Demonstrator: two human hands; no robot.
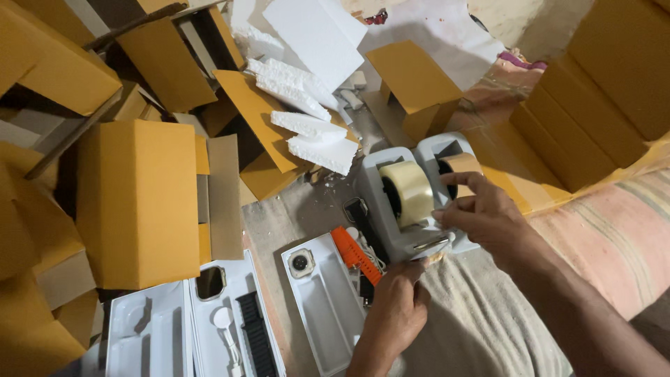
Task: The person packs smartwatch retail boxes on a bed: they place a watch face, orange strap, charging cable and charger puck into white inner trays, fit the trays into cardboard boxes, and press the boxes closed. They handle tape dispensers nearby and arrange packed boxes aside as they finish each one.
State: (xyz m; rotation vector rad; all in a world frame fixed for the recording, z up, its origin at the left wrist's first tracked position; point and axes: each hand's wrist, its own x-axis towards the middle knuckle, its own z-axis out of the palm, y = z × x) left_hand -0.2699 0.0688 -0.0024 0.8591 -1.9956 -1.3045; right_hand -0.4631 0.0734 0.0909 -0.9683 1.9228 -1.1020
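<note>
While the head camera looks straight down, both hands meet at a grey double tape dispenser (412, 202) standing just right of centre on a pale cloth-covered surface (481, 321). The right hand (481, 213) comes in from about four o'clock, fingers partly curled, its fingertips (441, 215) pinched at the front of the clear tape roll (408, 192) — apparently on the loose end of the tape, though the strip itself is too thin to make out. The left hand (398, 307) rises from six o'clock, loosely closed, its knuckles up against the dispenser's front edge by the cutter; I cannot tell whether it grips anything.

The dispenser looks heavy-based and stiff, likely to stay put when tape is drawn; the body or base is the sound place to steady it, away from the serrated blade. The tape will be light, thin and sticky, prone to folding onto itself, so it is best held by the free end only. A second, brownish roll (457, 167) sits in the neighbouring slot at one o'clock of the first.

At nine o'clock of the dispenser lies an orange strap (354, 255), and beyond it a white tray (322, 300) holding a square watch face (301, 262). Further at eight o'clock — another white tray (241, 328) with a black strap (255, 335). Yellow-brown cardboard boxes (139, 202) crowd the left side and the top right, with white foam pieces (310, 129) at twelve o'clock.
</note>
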